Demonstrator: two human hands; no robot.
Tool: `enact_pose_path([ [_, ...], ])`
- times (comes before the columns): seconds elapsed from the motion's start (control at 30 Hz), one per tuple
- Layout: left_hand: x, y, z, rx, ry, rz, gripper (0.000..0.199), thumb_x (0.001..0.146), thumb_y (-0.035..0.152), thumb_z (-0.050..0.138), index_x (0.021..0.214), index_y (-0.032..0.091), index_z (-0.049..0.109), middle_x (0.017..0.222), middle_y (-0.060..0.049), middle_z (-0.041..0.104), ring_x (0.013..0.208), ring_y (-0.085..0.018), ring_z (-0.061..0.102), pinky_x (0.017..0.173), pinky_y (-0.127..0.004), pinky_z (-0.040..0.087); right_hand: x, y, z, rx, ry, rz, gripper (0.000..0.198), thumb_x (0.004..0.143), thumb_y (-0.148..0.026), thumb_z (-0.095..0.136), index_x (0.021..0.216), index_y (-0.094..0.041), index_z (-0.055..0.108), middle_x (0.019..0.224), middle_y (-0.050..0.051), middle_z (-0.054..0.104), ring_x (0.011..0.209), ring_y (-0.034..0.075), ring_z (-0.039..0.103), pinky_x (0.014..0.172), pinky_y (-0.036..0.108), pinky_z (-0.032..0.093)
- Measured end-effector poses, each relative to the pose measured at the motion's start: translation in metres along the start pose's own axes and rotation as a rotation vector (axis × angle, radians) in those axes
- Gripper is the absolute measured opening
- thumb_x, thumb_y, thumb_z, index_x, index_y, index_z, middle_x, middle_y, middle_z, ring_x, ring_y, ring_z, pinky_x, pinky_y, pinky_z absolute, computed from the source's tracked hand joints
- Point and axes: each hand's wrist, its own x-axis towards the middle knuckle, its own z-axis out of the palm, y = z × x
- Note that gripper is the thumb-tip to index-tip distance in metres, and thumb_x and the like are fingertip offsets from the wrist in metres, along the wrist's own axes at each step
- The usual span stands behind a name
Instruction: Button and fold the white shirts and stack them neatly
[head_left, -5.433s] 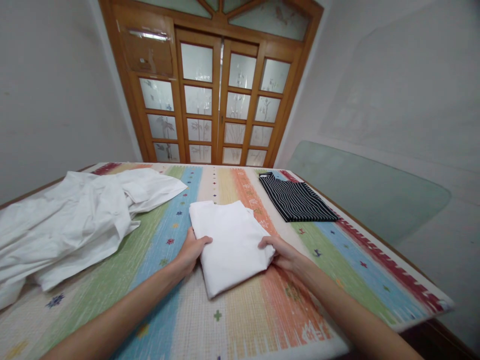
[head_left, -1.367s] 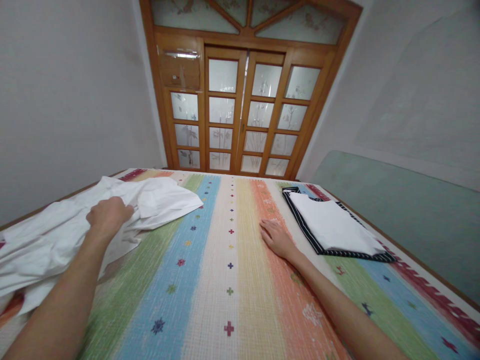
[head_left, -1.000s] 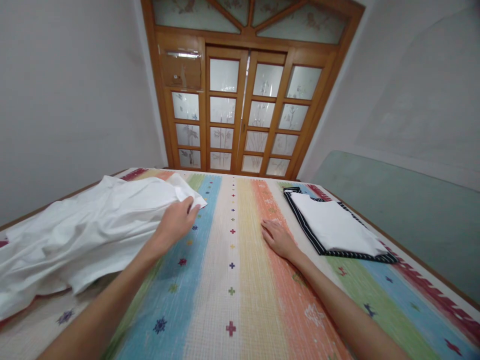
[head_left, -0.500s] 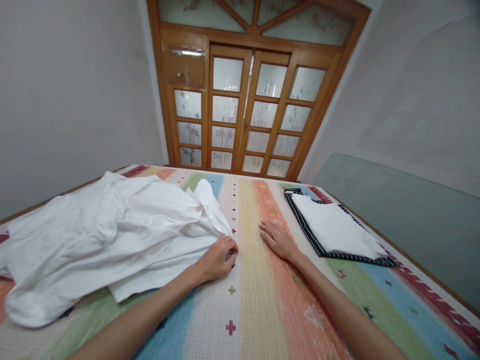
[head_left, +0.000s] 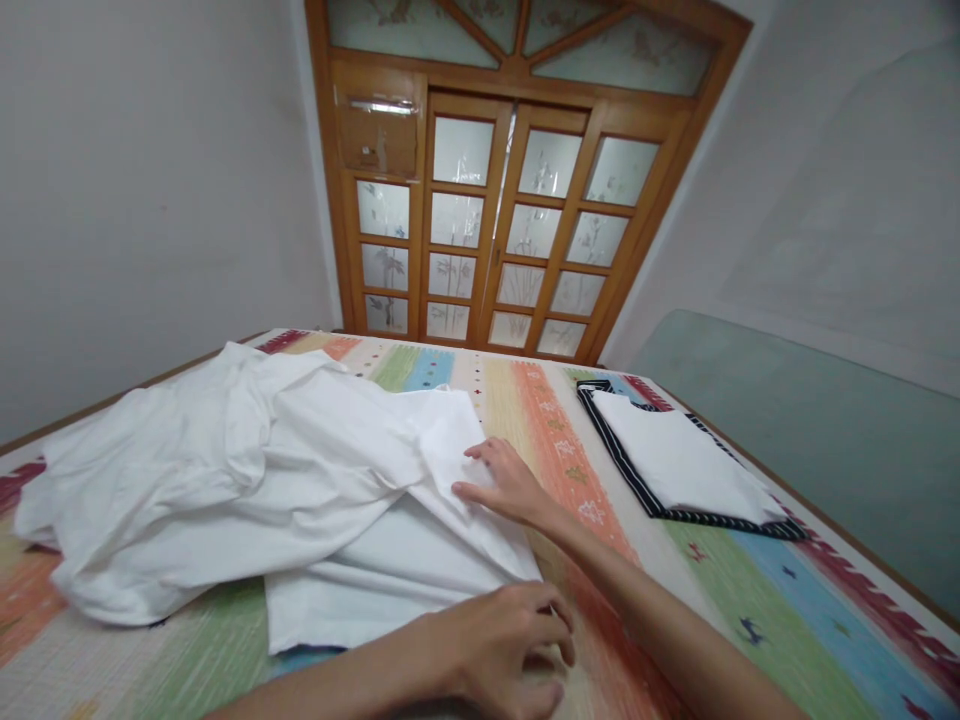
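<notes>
A rumpled white shirt [head_left: 315, 460] is spread over the left half of the bed, its near flap reaching toward the middle. At the flap's near right corner, my left hand [head_left: 514, 645] is closed with curled fingers; the cloth runs up to it, and the pinched part is hidden behind the knuckles. My right hand [head_left: 506, 482] lies on the shirt's right edge, thumb and fingers apart. To the right, a folded white T-shirt [head_left: 682, 455] rests on a folded black garment with white stripes [head_left: 637, 490].
A striped, patterned bedspread [head_left: 720, 590] covers the surface beneath the clothes. A pale green headboard-like panel [head_left: 810, 400] stands along the right side. Past the far edge are wooden doors with glass panes [head_left: 487, 230]. A grey wall [head_left: 150, 200] rises at the left.
My left hand has come nearer and to the right, and the shirt's right part has spread that way. My right hand has moved left from the bedspread onto the shirt.
</notes>
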Motion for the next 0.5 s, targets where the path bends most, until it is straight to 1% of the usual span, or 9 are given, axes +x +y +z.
enact_pose_path([
  [0.07,0.001,0.004,0.005,-0.050,-0.068,0.039,0.018,0.079,0.023,0.063,0.096,0.019,0.064,0.111,-0.006,0.060,0.099,-0.017,0.060,0.090,-0.026,0.049,0.004,-0.006,0.003,-0.093,-0.092,-0.013,0.035,0.077,-0.046,0.074,0.095,-0.017,0.067,0.095,0.008,0.066,0.096,0.022,0.057,0.088,0.035,0.043],
  [0.13,0.002,0.006,0.006,-0.081,-0.118,0.049,0.015,0.081,0.025,0.063,0.094,0.019,0.065,0.111,-0.007,0.061,0.099,-0.017,0.060,0.088,-0.025,0.050,0.004,-0.011,0.006,-0.126,-0.205,-0.001,0.029,0.081,-0.045,0.071,0.086,-0.016,0.067,0.085,0.006,0.066,0.085,0.019,0.058,0.079,0.030,0.042],
  [0.2,0.003,0.006,0.006,-0.094,-0.127,0.039,0.014,0.080,0.024,0.063,0.093,0.018,0.065,0.108,-0.006,0.062,0.094,-0.016,0.061,0.084,-0.025,0.050,0.002,-0.016,0.009,-0.129,-0.278,0.034,0.035,0.084,-0.050,0.065,0.084,-0.016,0.066,0.082,0.005,0.066,0.078,0.016,0.057,0.070,0.027,0.039],
  [0.27,0.004,0.004,0.007,-0.106,-0.133,0.029,0.015,0.080,0.023,0.063,0.093,0.019,0.066,0.103,-0.005,0.062,0.088,-0.015,0.061,0.078,-0.024,0.050,-0.004,-0.024,0.010,-0.129,-0.328,0.072,0.045,0.087,-0.060,0.057,0.085,-0.016,0.065,0.083,0.005,0.067,0.074,0.016,0.057,0.065,0.026,0.036],
  [0.37,0.004,0.001,0.013,-0.131,-0.187,0.067,0.015,0.081,0.018,0.059,0.095,0.018,0.065,0.100,-0.005,0.061,0.082,-0.014,0.061,0.074,-0.022,0.050,-0.012,-0.038,0.012,-0.179,-0.403,0.093,0.054,0.083,-0.070,0.054,0.088,-0.017,0.064,0.085,0.006,0.069,0.073,0.017,0.059,0.061,0.026,0.032],
  [0.43,0.004,-0.002,0.018,-0.132,-0.221,0.118,0.015,0.083,0.015,0.055,0.095,0.017,0.064,0.099,-0.005,0.061,0.084,-0.014,0.061,0.074,-0.022,0.049,-0.016,-0.046,0.014,-0.257,-0.447,0.056,0.050,0.082,-0.066,0.058,0.089,-0.017,0.065,0.087,0.006,0.070,0.076,0.019,0.062,0.060,0.026,0.032],
  [0.5,0.005,-0.003,0.023,-0.109,-0.237,0.160,0.014,0.085,0.015,0.052,0.093,0.016,0.064,0.098,-0.005,0.061,0.087,-0.015,0.061,0.076,-0.022,0.049,-0.018,-0.051,0.017,-0.349,-0.475,0.018,0.035,0.087,-0.052,0.057,0.089,-0.018,0.067,0.088,0.007,0.072,0.079,0.020,0.065,0.060,0.027,0.032],
])
